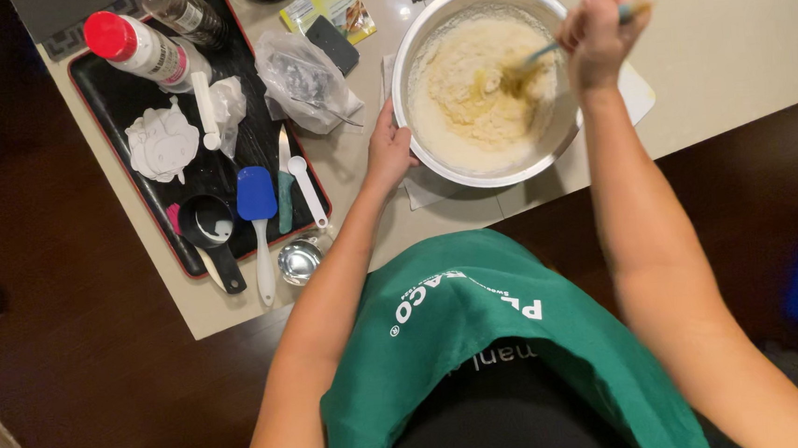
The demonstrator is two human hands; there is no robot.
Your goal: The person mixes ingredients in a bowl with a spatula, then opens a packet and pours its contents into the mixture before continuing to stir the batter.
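Right hand (597,37) stirs lumpy batter (479,92) (round steel bowl (423,30)).

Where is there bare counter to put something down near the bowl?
Bare counter lies right of the metal bowl, beyond the right hand. Left of the left hand, the black tray and plastic bag crowd it.

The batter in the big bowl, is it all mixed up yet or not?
Not quite. The batter is already in the metal bowl, and used measuring cups lie on the black tray. The right hand stirs with a spatula while the left hand steadies the rim. Lumps and a yellow streak show, so smoothing remains.
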